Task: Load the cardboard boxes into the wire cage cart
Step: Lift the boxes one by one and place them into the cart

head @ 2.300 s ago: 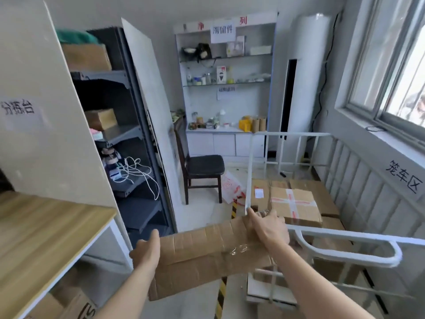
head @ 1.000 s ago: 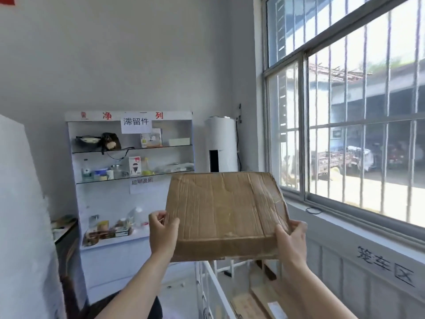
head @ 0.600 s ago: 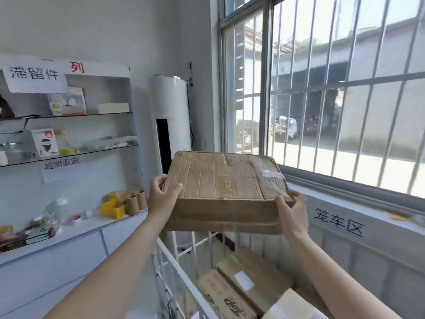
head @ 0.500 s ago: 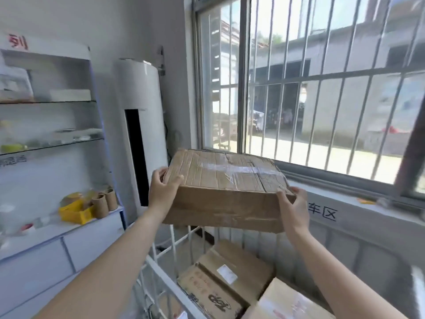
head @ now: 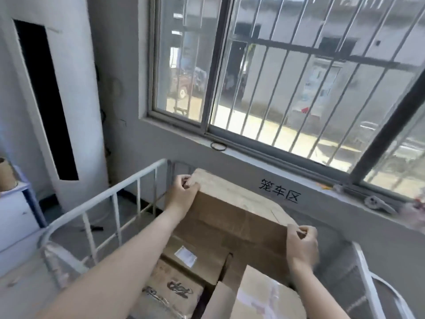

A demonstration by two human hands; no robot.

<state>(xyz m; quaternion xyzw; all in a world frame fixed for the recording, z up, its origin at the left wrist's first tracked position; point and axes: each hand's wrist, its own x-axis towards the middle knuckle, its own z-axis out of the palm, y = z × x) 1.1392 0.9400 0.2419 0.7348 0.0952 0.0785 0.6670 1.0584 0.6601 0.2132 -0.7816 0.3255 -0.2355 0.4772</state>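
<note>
A cardboard box [head: 232, 217] is held over the wire cage cart [head: 101, 199], its far-left corner pinched by the left grip [head: 182, 195], its near-right corner by the right grip [head: 301, 244].

A barred window [head: 287, 77] fills the view from 12 to 2 o'clock, with a sunlit street outside. On its grey sill [head: 253, 157] a thin black ring [head: 218, 146] lies near 12 o'clock and a grey metal fitting [head: 377, 203] at 3 o'clock. Black painted characters [head: 279, 192] mark the wall just below the sill. At 10 o'clock stands a tall white column unit [head: 76, 111] with a dark vertical slot. A white cabinet [head: 13, 217] sits at 9 o'clock.
</note>
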